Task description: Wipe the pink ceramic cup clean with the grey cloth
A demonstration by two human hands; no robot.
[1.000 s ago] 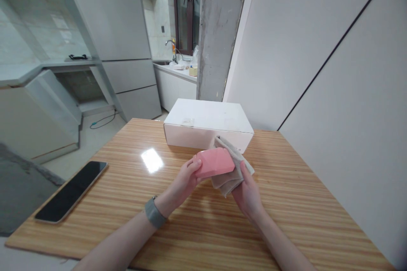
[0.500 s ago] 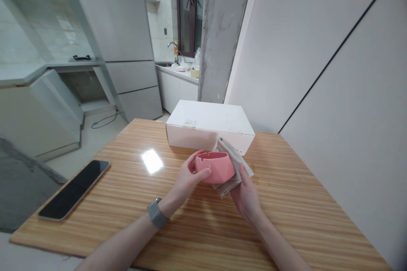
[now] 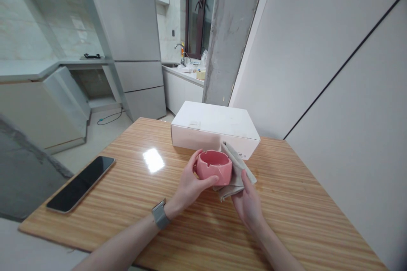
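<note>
Head view: left hand (image 3: 190,184) gripped one pink ceramic ashtray (image 3: 213,168) over the wooden table (image 3: 295,190), fingers hiding its near side. Right hand (image 3: 248,205) held one beige cloth (image 3: 238,173), partly hidden behind the ashtray. One white box (image 3: 214,120) just behind; one smartphone (image 3: 80,184) well left.

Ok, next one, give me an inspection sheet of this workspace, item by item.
Surface: wooden table, striped grain, glossy, one glare spot.
Job's things: pink ceramic ashtray with a notched rim; beige cloth against its side.
Clutter: white cardboard box behind the ashtray; smartphone lying screen up at the table's left.
Hands: left hand holds the ashtray, grey-strapped watch on its wrist; right hand holds the cloth.
Cables: thin blue cable on the floor, off the table.
Surroundings: refrigerator, faucet on a counter, concrete pillar.
</note>
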